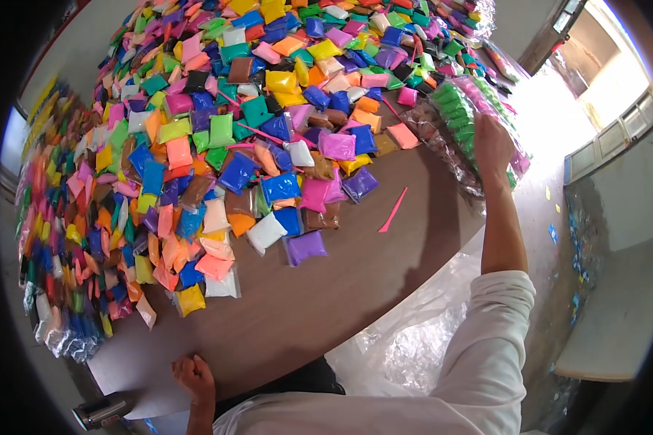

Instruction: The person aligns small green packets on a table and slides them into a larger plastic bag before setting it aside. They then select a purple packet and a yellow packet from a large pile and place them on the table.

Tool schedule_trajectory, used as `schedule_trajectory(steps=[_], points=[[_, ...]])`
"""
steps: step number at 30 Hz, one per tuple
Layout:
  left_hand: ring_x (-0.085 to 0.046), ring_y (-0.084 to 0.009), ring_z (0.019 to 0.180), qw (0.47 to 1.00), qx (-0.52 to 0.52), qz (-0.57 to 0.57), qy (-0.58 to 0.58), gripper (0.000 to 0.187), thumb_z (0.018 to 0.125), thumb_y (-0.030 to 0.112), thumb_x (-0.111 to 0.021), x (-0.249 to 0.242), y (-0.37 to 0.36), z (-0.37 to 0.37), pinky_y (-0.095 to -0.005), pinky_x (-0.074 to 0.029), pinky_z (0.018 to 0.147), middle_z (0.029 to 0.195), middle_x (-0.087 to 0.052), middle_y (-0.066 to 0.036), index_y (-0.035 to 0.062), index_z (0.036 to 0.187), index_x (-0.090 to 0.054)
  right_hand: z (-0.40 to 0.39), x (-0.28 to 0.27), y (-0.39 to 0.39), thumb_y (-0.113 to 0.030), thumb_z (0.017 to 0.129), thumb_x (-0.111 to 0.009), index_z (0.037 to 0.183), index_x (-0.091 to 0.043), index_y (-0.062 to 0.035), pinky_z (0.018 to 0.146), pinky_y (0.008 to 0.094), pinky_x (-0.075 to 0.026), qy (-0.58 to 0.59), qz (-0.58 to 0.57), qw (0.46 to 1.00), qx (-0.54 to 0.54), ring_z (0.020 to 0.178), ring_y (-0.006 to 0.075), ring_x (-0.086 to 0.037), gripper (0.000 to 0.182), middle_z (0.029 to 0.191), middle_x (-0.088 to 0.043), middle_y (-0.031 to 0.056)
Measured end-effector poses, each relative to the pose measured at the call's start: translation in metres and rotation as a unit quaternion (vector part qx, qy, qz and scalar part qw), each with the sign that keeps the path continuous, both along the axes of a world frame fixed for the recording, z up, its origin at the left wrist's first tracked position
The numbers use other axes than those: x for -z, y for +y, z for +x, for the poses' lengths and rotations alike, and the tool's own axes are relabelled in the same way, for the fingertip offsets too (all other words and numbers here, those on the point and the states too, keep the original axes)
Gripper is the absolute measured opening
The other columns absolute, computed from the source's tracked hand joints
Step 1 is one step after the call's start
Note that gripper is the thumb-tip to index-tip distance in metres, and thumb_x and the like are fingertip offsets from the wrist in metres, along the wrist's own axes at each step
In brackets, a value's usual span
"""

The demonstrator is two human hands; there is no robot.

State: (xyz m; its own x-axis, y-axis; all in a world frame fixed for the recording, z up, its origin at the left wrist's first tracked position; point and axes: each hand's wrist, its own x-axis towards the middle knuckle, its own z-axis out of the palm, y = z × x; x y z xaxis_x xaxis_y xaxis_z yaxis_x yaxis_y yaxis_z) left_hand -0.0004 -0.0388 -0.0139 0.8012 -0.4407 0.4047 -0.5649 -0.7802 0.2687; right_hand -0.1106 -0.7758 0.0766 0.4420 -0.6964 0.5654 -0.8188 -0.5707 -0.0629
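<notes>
Stretched out to the right, my right hand [492, 145] is on a clear plastic bag of green and pink packets [461, 109] at the table's right edge; its fingers are hidden from this angle. My left hand [194, 377] is low at the table's front edge with its fingers curled in, and nothing shows in it. A large heap of small coloured packets [261, 112] covers the back and left of the brown table [326, 283]. Between the heap and the right edge lies a pink plastic stick [393, 210].
Clear plastic sheeting [421, 341] hangs below the table's front right edge. A metal cylinder [101, 412] is at the lower left. Along the right wall, scraps litter the floor [548, 239]. A bright doorway stands open at the upper right.
</notes>
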Motion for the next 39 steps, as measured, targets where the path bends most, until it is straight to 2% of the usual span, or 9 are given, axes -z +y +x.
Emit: schedule_trajectory(steps=[6,7,10,13,22,28,34,38,39], points=[[-0.044,-0.0321,0.057,1.0,-0.002,0.013,-0.009,0.035,0.088,0.004,-0.061,0.0,0.0,-0.002,-0.0442,-0.035,0.062,0.062,-0.041,-0.011,0.0071,0.064,-0.036,-0.01,-0.014,0.021,-0.04,0.081,-0.078,0.122,-0.064,-0.0076,0.088,0.0474,-0.049,0.091,-0.003,0.994,-0.067,0.098,0.0342,-0.068,0.055,0.102,-0.071,0.0151],[-0.045,-0.0323,0.058,1.0,-0.004,0.013,-0.009,0.035,0.088,0.004,-0.061,0.0,0.0,-0.002,-0.0443,-0.036,0.062,0.063,-0.041,-0.011,0.007,0.064,-0.037,-0.015,-0.013,0.016,-0.037,0.078,-0.08,0.13,-0.062,-0.0084,0.096,0.0487,-0.046,0.099,0.012,0.993,-0.06,0.109,0.0344,-0.065,0.062,0.111,-0.069,0.0176],[-0.046,-0.0326,0.058,1.0,-0.004,0.016,-0.006,0.034,0.088,0.004,-0.061,0.002,0.003,-0.001,-0.0448,-0.037,0.063,0.063,-0.043,-0.011,0.0068,0.064,-0.038,-0.021,-0.007,-0.009,-0.034,0.079,-0.079,0.135,-0.059,-0.0103,0.098,0.049,-0.046,0.084,0.021,0.993,-0.077,0.116,0.0359,-0.061,0.064,0.12,-0.066,0.0189],[-0.046,-0.0331,0.059,1.0,-0.007,0.021,-0.005,0.033,0.088,0.004,-0.062,0.0,0.004,-0.002,-0.0452,-0.037,0.063,0.064,-0.044,-0.012,0.0067,0.064,-0.039,-0.011,-0.011,-0.02,-0.032,0.082,-0.075,0.139,-0.058,-0.0135,0.099,0.0492,-0.046,0.05,0.096,0.991,-0.081,0.119,0.0378,-0.059,0.062,0.124,-0.064,0.0175],[-0.044,-0.0353,0.06,1.0,-0.005,0.011,0.009,0.033,0.089,0.003,-0.06,-0.007,-0.003,-0.002,-0.046,-0.034,0.063,0.066,-0.042,-0.013,0.0051,0.065,-0.037,0.001,0.015,-0.018,-0.026,0.091,-0.062,0.144,-0.054,-0.0217,0.101,0.0519,-0.045,0.11,0.037,0.992,-0.055,0.119,0.039,-0.058,0.053,0.127,-0.062,0.0152],[-0.045,-0.0336,0.06,1.0,-0.006,0.007,0.025,0.033,0.085,0.0,-0.064,-0.014,-0.004,-0.005,-0.0459,-0.036,0.063,0.063,-0.042,-0.011,0.0072,0.065,-0.038,-0.003,0.01,-0.017,-0.032,0.086,-0.071,0.147,-0.051,-0.0222,0.104,0.0519,-0.043,0.109,0.069,0.989,-0.066,0.125,0.0396,-0.054,0.064,0.135,-0.059,0.0154],[-0.046,-0.0325,0.059,0.999,-0.003,-0.013,0.048,0.035,0.082,0.002,-0.067,-0.024,-0.009,-0.004,-0.0454,-0.035,0.062,0.063,-0.043,-0.009,0.0079,0.064,-0.037,-0.006,0.007,0.019,-0.042,0.079,-0.079,0.148,-0.05,-0.019,0.111,0.0513,-0.037,0.082,-0.036,0.996,-0.024,0.135,0.0394,-0.047,0.078,0.147,-0.051,0.0196],[-0.047,-0.0306,0.06,0.998,0.013,-0.029,0.045,0.036,0.078,0.004,-0.069,-0.013,-0.001,0.0,-0.0446,-0.035,0.062,0.062,-0.043,-0.008,0.0087,0.061,-0.038,-0.005,0.004,0.051,-0.031,0.086,-0.073,0.138,-0.059,-0.0118,0.11,0.0527,-0.037,-0.001,-0.087,0.996,-0.035,0.133,0.0404,-0.047,0.058,0.143,-0.053,0.0214],[-0.047,-0.0302,0.059,0.998,0.012,-0.031,0.046,0.036,0.077,0.004,-0.07,-0.015,0.0,0.0,-0.0444,-0.035,0.063,0.062,-0.043,-0.008,0.009,0.06,-0.038,-0.001,0.005,0.064,-0.022,0.087,-0.071,0.125,-0.065,-0.0076,0.104,0.0506,-0.042,-0.015,-0.141,0.989,-0.051,0.124,0.04,-0.054,0.041,0.132,-0.06,0.0204]])
